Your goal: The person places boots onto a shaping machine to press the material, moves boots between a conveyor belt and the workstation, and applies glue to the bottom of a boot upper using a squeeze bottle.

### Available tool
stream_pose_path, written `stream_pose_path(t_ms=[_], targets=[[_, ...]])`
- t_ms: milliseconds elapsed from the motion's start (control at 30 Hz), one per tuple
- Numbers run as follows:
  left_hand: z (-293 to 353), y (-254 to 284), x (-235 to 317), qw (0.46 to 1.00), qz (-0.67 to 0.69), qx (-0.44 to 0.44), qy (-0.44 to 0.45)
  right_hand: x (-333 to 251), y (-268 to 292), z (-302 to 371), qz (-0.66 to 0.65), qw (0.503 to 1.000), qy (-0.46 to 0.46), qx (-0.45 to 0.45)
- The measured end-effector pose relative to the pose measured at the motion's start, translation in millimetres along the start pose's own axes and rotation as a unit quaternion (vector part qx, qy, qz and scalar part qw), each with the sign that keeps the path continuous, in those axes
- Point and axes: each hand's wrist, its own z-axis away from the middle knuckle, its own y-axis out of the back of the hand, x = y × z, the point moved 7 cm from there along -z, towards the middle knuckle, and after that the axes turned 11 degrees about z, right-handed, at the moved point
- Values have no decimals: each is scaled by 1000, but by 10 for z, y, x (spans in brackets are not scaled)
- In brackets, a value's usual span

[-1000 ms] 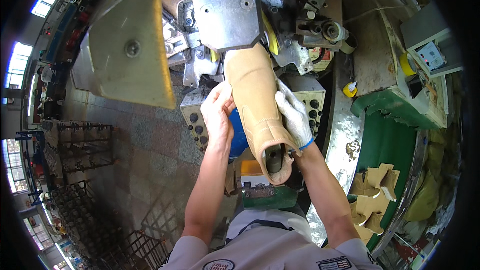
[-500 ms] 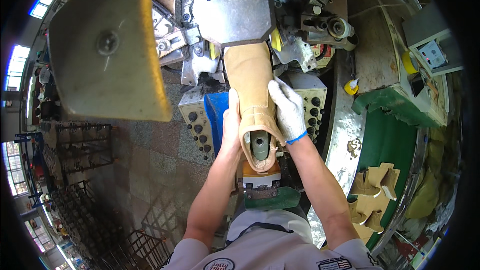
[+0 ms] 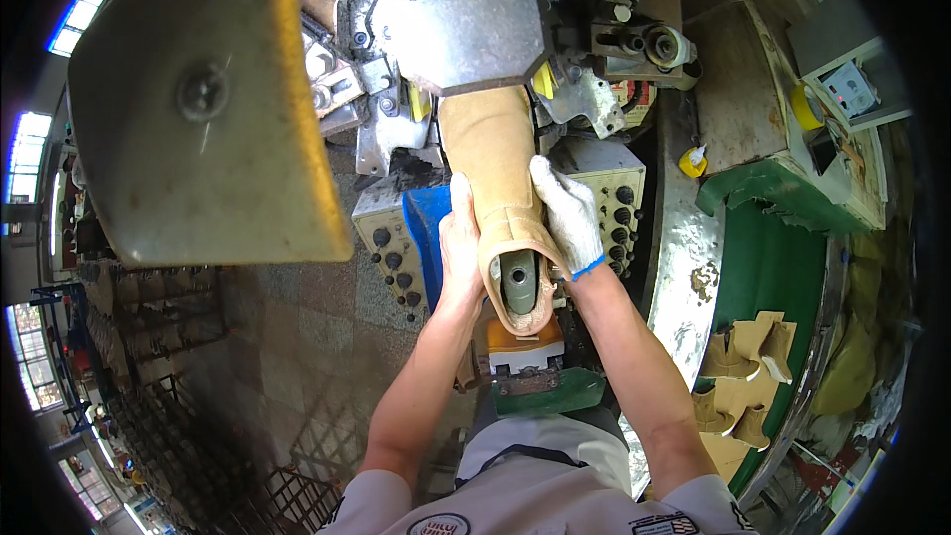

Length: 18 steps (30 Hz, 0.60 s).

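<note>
A tan boot upper lies lengthwise before me, its far end under the machine's thick metal plate. Its opening faces me, and a grey-green shoe last with a round hole shows inside. My bare left hand is closed against the boot's left side, thumb pointing forward. Against its right side presses my right hand in a white knit glove with a blue cuff edge. Both hands grip the upper between them; some fingers are hidden beneath it. Below the opening sits an orange-brown pad on a metal bracket.
Metal clamp parts flank the boot's far end. Control boxes with black knobs stand on both sides. A large translucent guard hangs upper left. More tan boot uppers lie on a green surface at right. Racks stand at lower left.
My hands and the boot have barely shifted; the fingers of my left hand look more curled. The view has moved slightly, so the guard appears lower and farther left.
</note>
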Motion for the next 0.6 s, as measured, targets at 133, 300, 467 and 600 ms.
stream_pose_path(t_ms=[133, 300, 467, 600], targets=[[42, -72, 62, 999, -18, -14, -31, 8, -10, -18, -11, 1000, 3, -12], [-91, 152, -74, 993, -110, 8, -50, 161, 115, -47, 80, 996, 31, 26], [224, 518, -172, 931, -281, -57, -225, 301, 550, 120, 143, 984, 109, 3], [644, 2085, -1222, 766, -626, 25, -144, 254, 1439, 678, 73, 994, 76, 30]])
